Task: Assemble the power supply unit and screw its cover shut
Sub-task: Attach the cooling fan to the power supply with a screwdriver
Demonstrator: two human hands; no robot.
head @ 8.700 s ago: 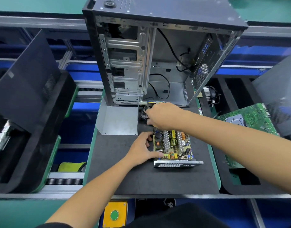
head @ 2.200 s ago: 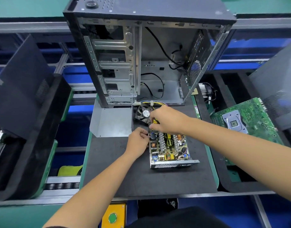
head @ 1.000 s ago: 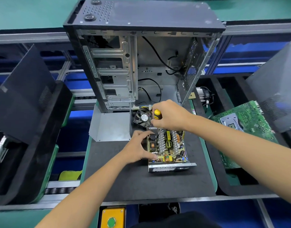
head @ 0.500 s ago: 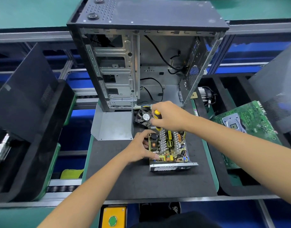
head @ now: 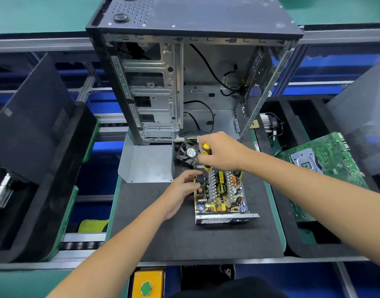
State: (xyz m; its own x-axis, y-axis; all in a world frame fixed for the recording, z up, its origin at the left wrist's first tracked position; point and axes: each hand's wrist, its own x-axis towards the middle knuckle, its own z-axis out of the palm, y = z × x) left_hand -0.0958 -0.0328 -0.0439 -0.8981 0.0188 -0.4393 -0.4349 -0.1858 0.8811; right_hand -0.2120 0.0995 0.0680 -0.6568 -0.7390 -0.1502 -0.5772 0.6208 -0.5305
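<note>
The open power supply unit, a shallow silver sheet-metal tray carrying a crowded circuit board [head: 222, 195], lies flat on the dark foam-topped worktop [head: 184, 239], just in front of the upright black computer case with its side panel off [head: 193, 67]. It looks light but rigid at the walls and delicate inside: the coils, capacitors and finned heat sinks would likely bend or crack under pressure, so the safe hold is on the folded metal sides and the perforated front wall, not the board.

The left hand [head: 182, 190] rests against the tray's left wall near the far corner, fingers curled at the edge, steadying it. The right hand [head: 219, 152] grips a yellow-and-black-handled screwdriver [head: 206, 155], held nearly upright with its tip down at the far left corner; the tip itself is hidden.

Just behind sits a black square cooling fan [head: 188, 153] on its wires. The bent grey sheet-metal cover [head: 147, 163] lies to the left, not yet fitted. A green motherboard [head: 326, 166] lies well apart to the right.
</note>
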